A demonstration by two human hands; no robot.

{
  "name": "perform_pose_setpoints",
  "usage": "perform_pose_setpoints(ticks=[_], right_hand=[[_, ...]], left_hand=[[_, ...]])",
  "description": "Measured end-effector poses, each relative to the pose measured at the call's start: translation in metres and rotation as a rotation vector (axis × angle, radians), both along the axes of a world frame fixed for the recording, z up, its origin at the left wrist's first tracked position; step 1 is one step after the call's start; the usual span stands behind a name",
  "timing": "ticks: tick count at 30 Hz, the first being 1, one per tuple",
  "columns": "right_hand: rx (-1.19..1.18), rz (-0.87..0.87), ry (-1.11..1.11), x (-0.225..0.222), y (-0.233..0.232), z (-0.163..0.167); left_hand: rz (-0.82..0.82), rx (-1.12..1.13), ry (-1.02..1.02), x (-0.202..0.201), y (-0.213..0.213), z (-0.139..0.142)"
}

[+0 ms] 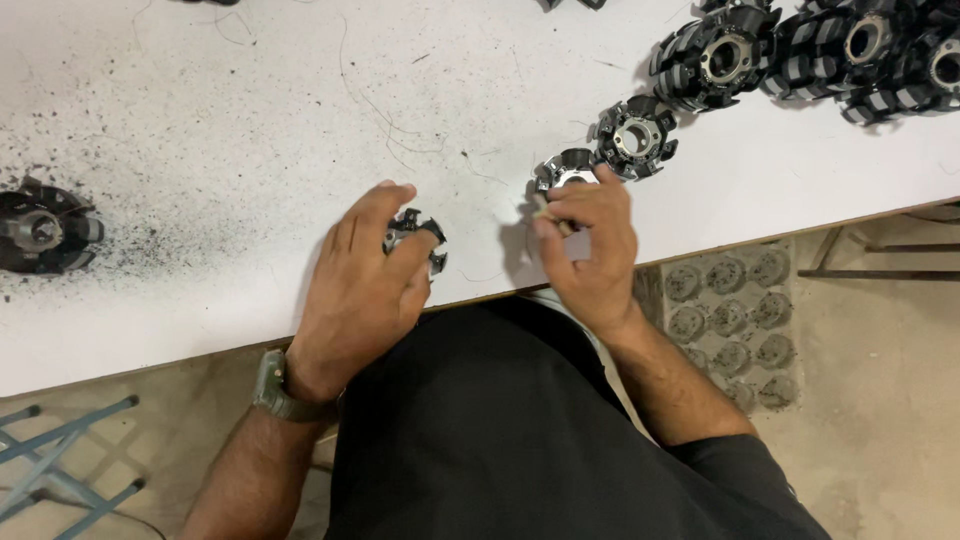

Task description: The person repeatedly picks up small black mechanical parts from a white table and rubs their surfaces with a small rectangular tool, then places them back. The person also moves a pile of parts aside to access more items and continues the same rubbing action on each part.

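Black shirt front (520,430) fills the bottom of the view, closest to the lens, with a dark green wristwatch (272,385) on the left wrist. Left hand (360,285) is cupped over a small toothed metal ring part (418,238), fingers wrapped around it and pinning it to the white table (200,150) near the front edge — held flat, seemingly so it does not slide. Right hand (590,240) is closed in a pinch on a small stick-like tool (552,215), tip aimed at a second ring part (566,170) that it touches just above the fingers. A third ring part (634,135) lies just beside that one, up and right. Beyond, a cluster of larger black-and-silver wound parts (810,45) sits at the table's top right corner — grouped well apart from the hands. One more dark part (42,230) rests alone at the far left amid black specks. Grey moulded tray (728,320) lies on the floor below the table edge. No labels or signs visible
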State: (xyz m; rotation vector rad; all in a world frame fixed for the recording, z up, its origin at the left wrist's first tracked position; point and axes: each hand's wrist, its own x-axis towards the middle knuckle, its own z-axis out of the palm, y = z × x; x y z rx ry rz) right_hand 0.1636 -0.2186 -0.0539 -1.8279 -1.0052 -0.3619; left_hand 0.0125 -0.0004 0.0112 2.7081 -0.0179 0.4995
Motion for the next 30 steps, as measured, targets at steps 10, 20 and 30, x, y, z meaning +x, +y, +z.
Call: perform_pose_setpoints(ticks=[10, 20, 30], right_hand=[[-0.162, 0.216, 0.060, -0.053, 0.047, 0.024], [-0.212, 0.188, -0.064, -0.054, 0.050, 0.024], [-0.251, 0.251, 0.056, -0.048, 0.052, 0.037]], left_hand=[[0.170, -0.181, 0.043, -0.004, 0.002, -0.012], [0.276, -0.240, -0.071, -0.011, -0.015, -0.025], [0.265, -0.253, -0.128, -0.010, -0.021, -0.031]])
